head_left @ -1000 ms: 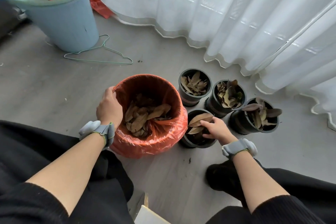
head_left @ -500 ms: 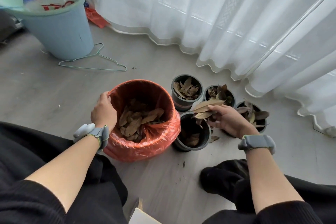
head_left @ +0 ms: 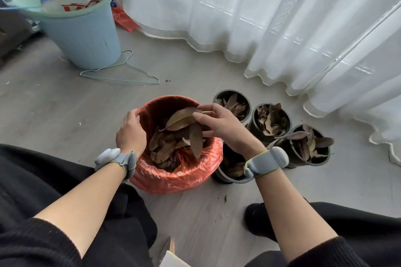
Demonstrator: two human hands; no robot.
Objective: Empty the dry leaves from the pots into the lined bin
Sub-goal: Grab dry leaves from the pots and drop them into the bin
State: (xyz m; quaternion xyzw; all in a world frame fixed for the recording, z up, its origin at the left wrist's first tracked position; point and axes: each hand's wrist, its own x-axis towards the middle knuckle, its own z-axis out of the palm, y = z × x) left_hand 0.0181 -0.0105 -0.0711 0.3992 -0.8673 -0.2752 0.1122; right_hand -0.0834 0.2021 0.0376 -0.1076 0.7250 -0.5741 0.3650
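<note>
The bin with the orange liner (head_left: 173,178) stands on the floor in front of me, partly filled with dry brown leaves. My left hand (head_left: 130,134) grips its left rim. My right hand (head_left: 223,125) is over the bin's opening, holding a bunch of dry leaves (head_left: 184,121) in its fingers, some hanging down. The nearest black pot (head_left: 230,171) sits right of the bin under my right wrist, with few leaves left. Three more black pots (head_left: 236,104), (head_left: 271,120), (head_left: 310,145) behind it are full of leaves.
A light blue bucket (head_left: 84,37) with a plastic bag stands at the back left, and a wire hanger (head_left: 121,73) lies beside it. White curtains (head_left: 282,17) hang along the back and right. My black-clad legs frame the bottom of the view.
My right hand took leaves out of the nearest pot, lifted them, and carried them left over the bin. My left hand stayed on the bin's rim.
</note>
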